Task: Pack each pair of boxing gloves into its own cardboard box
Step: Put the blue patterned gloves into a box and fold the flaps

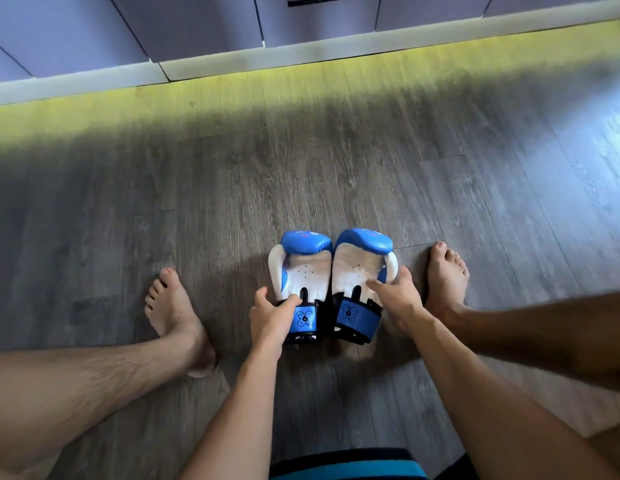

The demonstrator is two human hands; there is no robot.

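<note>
Pickup step: the pair of blue-and-white padded boxing gloves (pixel 303 271) lies palm-up on the grey wood floor (pixel 301 168), left hand (pixel 270 320) and right hand (pixel 398 303) each with its grip clamped on one glove, so the next move is probably a lift toward a cardboard box, none visible.

The left glove's strap (pixel 304 318) bears a crossed mark with what looks like a 6; the right glove's strap (pixel 350 312), at its 3 o'clock, likewise.

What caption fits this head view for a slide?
Left hand and right hand grip blue-and-white boxing gloves on the wooden floor.
</note>
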